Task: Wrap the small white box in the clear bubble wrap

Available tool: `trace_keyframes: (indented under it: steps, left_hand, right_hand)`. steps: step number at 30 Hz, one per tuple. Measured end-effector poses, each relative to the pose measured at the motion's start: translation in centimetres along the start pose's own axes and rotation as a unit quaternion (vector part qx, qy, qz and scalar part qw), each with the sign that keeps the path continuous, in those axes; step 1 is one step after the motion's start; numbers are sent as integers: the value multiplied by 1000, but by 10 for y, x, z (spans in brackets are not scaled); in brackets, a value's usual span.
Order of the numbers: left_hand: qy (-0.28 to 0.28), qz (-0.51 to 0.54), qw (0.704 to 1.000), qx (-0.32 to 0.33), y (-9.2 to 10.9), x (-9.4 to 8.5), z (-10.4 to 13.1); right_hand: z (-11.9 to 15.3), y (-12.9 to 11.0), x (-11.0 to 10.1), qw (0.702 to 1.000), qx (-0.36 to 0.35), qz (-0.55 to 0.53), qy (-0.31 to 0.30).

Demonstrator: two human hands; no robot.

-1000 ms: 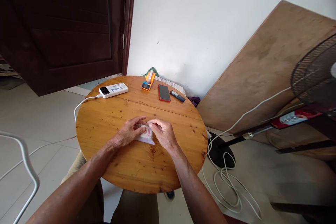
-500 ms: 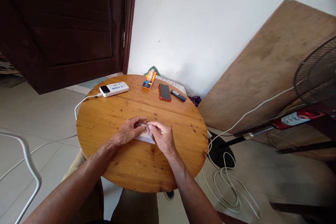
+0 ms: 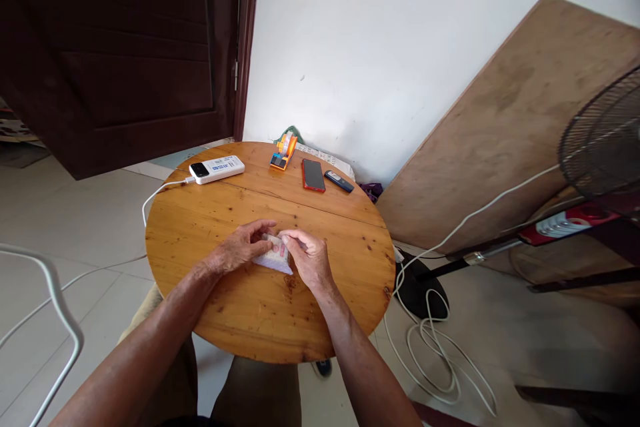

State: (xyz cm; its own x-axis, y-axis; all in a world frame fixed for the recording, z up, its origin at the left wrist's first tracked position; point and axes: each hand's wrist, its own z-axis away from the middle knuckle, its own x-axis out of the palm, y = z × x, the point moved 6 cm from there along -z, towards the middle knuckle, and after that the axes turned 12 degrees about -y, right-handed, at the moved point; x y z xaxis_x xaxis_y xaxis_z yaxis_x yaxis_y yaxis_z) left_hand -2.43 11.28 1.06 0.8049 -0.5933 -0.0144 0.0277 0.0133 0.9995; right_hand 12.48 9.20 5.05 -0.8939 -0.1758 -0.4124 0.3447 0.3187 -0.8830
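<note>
A small whitish-lavender packet with pink marks lies on the round wooden table; its wrapping looks like translucent plastic, though I cannot make out what is inside. My left hand holds it from the left, thumb pressed on top and fingers bent round the far side. At the packet's upper right edge, my right hand is closed, thumb and forefinger pinched together on the wrapping. The other right fingers are curled under and partly hidden.
Along the table's far side are a white power bank with a cable, an orange tape dispenser, a red-edged phone and a dark handheld device. A standing fan and looped white cable are at right.
My left hand has slid slightly left along the packet, so more of its top and front shows. My right hand keeps its pinch in nearly the same place.
</note>
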Motion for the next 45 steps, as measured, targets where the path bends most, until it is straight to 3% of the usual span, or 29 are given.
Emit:
trace_keyframes:
  steps: [9, 19, 30, 45]
  left_hand:
    - [11, -34, 999, -13, 9, 0, 3]
    - [13, -41, 999, -29, 13, 0, 5]
    - [12, -20, 999, -23, 13, 1, 5]
    - [8, 6, 1000, -23, 16, 3, 6]
  right_hand:
    - [3, -13, 2, 997, -72, 30, -24]
    - [6, -11, 3, 985, -127, 105, -45]
    - [11, -22, -3, 975, -126, 165, -77]
    - [9, -19, -8, 980, -112, 144, -75]
